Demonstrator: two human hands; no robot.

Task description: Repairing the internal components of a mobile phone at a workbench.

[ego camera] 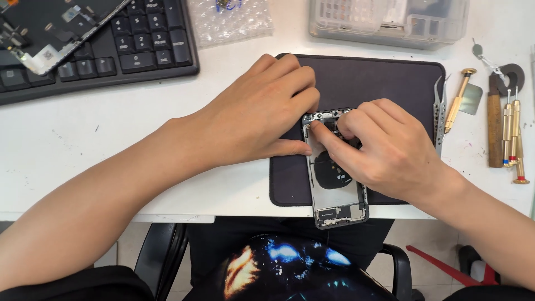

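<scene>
On the white surface (pixel 111 139), both hands' fingers are pressing together on the open phone (pixel 336 192), a keyboard (pixel 111 50) lying at ten o'clock.

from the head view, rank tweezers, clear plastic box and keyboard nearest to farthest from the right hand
Measured from the right hand, which rests on the opened phone:
1. Tweezers: just to its right, on the edge of the dark mat.
2. Clear plastic box: at the back of the table, beyond the mat.
3. Keyboard: far left at the back, past the left hand.
</scene>
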